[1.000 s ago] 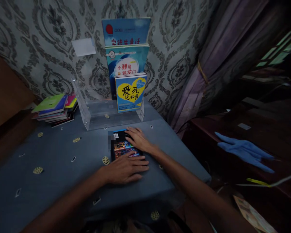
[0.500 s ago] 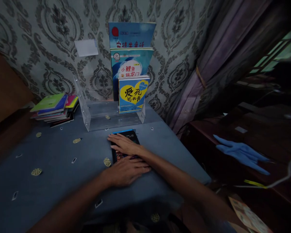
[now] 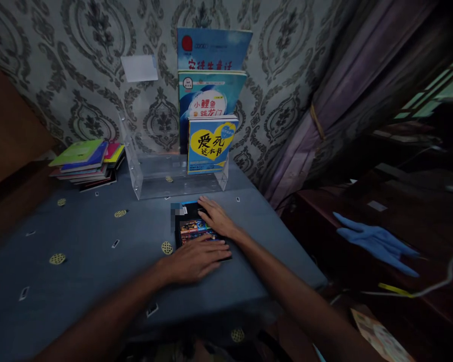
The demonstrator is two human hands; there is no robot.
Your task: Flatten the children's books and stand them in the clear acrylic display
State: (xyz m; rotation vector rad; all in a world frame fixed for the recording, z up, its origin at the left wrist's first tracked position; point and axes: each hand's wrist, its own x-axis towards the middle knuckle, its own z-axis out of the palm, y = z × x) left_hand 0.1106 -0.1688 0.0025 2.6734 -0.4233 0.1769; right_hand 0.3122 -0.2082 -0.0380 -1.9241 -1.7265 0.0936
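Note:
A dark book with a blue top edge and rows of small colourful pictures lies flat on the cloth-covered table. Across its lower part rests my left hand, fingers stretched out to the right and hiding the near edge. My right hand lies over the book's upper right side, its fingers extended and pointing up and left. Neither hand is wrapped around the book. Just beyond it stands a clear acrylic rack, with a blue book with a yellow heart in front of taller books at its right side.
To the left of the rack sits a stack of booklets. The patterned wall rises behind the table. At right are a tied purple curtain and a dark red surface with a blue glove on it.
My right hand has slid from the book's upper left across to its right side, uncovering its pictures. My left hand stays low on the book. The view has shifted slightly.

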